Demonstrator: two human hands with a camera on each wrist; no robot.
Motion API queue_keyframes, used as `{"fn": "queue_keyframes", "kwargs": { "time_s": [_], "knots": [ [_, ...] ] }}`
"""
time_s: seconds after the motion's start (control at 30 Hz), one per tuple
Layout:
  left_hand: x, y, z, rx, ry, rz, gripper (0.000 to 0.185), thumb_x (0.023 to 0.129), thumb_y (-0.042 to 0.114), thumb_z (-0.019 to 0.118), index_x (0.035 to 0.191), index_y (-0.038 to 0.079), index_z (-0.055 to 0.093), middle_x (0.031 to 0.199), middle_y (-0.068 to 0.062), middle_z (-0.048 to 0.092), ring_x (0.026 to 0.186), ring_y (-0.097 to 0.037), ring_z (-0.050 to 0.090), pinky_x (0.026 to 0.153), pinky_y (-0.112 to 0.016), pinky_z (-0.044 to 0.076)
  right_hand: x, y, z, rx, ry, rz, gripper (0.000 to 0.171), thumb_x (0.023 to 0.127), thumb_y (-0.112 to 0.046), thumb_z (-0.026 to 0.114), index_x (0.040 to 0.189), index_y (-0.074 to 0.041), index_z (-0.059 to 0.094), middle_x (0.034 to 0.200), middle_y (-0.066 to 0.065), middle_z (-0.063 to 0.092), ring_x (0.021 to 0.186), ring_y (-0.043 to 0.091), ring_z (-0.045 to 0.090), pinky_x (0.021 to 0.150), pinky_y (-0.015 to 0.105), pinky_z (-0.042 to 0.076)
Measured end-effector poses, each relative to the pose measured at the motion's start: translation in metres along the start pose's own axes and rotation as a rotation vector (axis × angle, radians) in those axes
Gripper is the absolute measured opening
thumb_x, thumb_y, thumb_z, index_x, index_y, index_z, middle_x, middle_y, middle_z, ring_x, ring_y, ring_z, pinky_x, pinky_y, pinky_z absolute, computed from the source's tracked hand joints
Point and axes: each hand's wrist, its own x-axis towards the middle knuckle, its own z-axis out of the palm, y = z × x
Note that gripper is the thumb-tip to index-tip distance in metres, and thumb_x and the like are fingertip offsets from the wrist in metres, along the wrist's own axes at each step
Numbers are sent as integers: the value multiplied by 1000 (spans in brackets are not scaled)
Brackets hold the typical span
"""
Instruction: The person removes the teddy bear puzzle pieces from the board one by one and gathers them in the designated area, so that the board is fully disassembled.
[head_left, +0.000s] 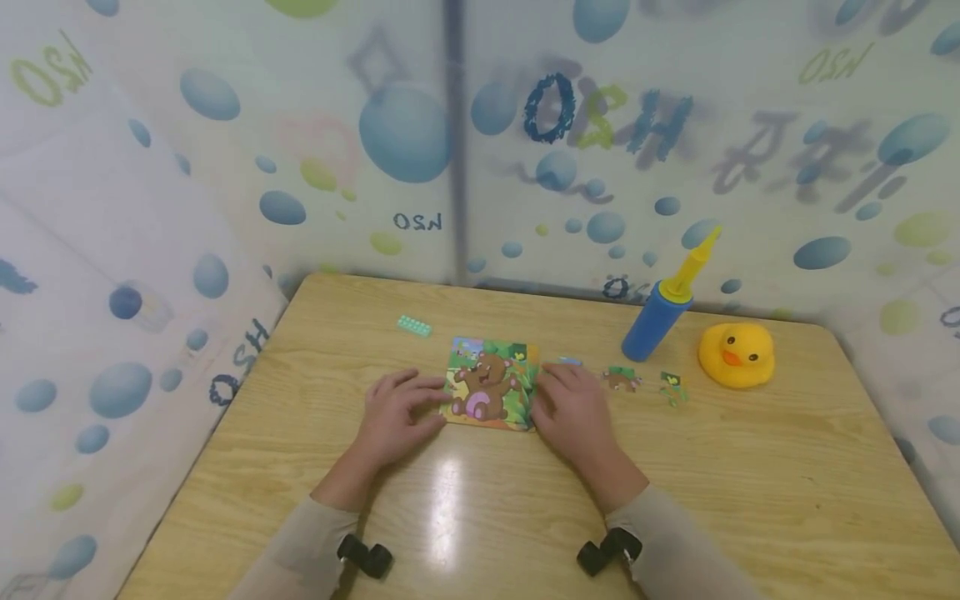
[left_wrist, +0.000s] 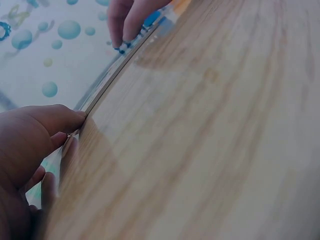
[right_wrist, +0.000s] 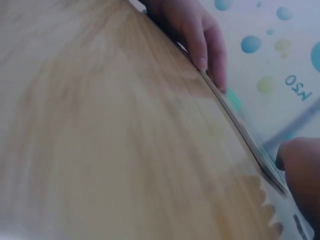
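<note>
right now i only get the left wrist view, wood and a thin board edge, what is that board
Observer: It is a bear puzzle lying flat on the table; the head view shows its picture.
Operator: whose fingers are at the far end of it
Observer: The right hand, resting on the puzzle's right edge, while the left hand touches its left edge.
Operator: any loose pieces around
Observer: Two small pieces lie right of the puzzle, near a blue pump and a yellow duck.
Operator: anything on the left side
Observer: A small green block lies behind the left hand.
</note>
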Motion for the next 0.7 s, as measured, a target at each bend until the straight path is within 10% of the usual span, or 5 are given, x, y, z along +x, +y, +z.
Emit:
{"fn": "queue_keyframes", "kwargs": {
  "time_s": [0.7],
  "knots": [
    [1,0,-2,9,-1,14,30,89,28,86,119,29,81,144,7,67,147,-38,43,118,-69,17,46,-62,55,-30,-238,201,45,99,-48,68,124,-11,77,131,6,71,124,30,59,106,52,47]
  ]
}}
